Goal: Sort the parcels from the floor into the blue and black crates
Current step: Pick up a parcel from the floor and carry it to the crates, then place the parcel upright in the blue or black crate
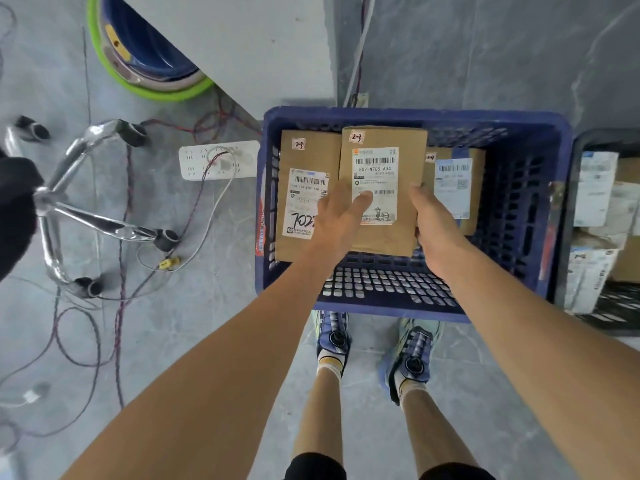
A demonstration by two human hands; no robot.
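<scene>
- Head view: a brown parcel [382, 237] with a white label is held between both hands over the inside of the blue crate [415, 114].
- The left grip [341, 216] is closed on the parcel's left edge, with the thumb laid across the label.
- The right grip [434, 223] is closed on the parcel's right edge, with the fingers curled out of sight behind it.
- The parcel thus lies between the two grips, its near half covered by them and its far end, tagged "2-3", pointing towards the crate's far wall.
- Two more parcels lie in the crate: a left box [304, 202] and a right box [453, 188]. Both are partly overlapped by the held parcel; whether it touches them cannot be told.
- The crate's near floor is bare grid.
- A black crate [609, 306] stands just beside the blue one on the right, with white-wrapped packets [595, 188] in it.
- Two shoes [332, 341] are seen on the floor just before the blue crate.
- To the left, a power strip [218, 161], loose cables [121, 306] and a chrome chair base [86, 202] lie on the grey floor.
</scene>
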